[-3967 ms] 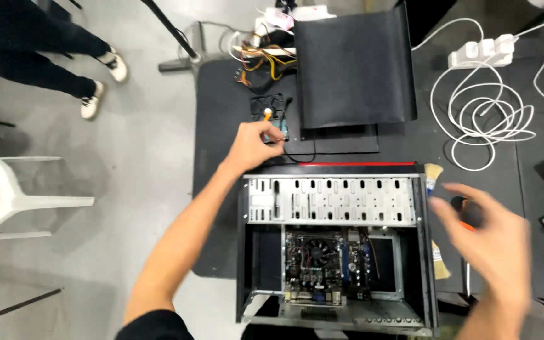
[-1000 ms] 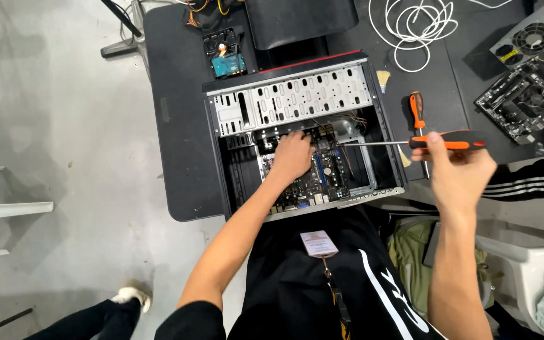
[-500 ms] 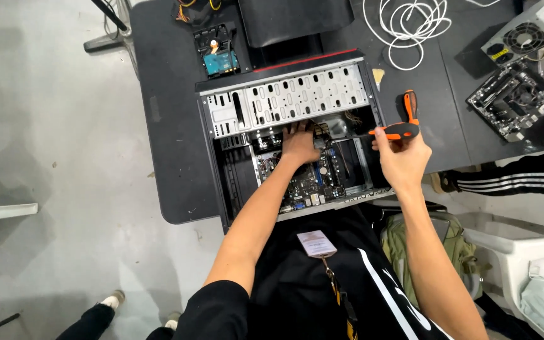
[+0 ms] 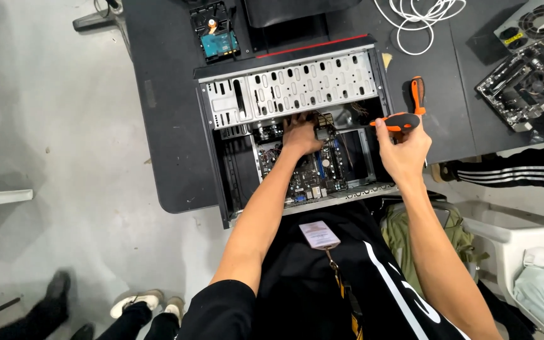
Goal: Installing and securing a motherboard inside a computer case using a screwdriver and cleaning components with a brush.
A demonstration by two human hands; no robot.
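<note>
An open computer case (image 4: pixel 297 88) lies on a black table (image 4: pixel 165 126), its green motherboard (image 4: pixel 322 173) exposed. My left hand (image 4: pixel 302 133) reaches inside the case and rests on parts near the board's top edge; what its fingers hold is hidden. My right hand (image 4: pixel 403 148) hovers at the case's right wall, gripping the black and orange handle of a screwdriver (image 4: pixel 396 121). A second orange-handled screwdriver (image 4: pixel 417 94) lies on the table just beyond it.
A hard drive (image 4: pixel 219 43) lies behind the case, a coiled white cable (image 4: pixel 420 19) at the back. A loose motherboard (image 4: pixel 521 88) and a power supply (image 4: pixel 533 22) sit at right. Another person's striped leg (image 4: pixel 517 173) and other feet (image 4: pixel 140 302) are nearby.
Over four seconds my view swung round the case. My left hand went from the table behind it into the case. My right hand picked up a screwdriver and brought it to the right wall.
</note>
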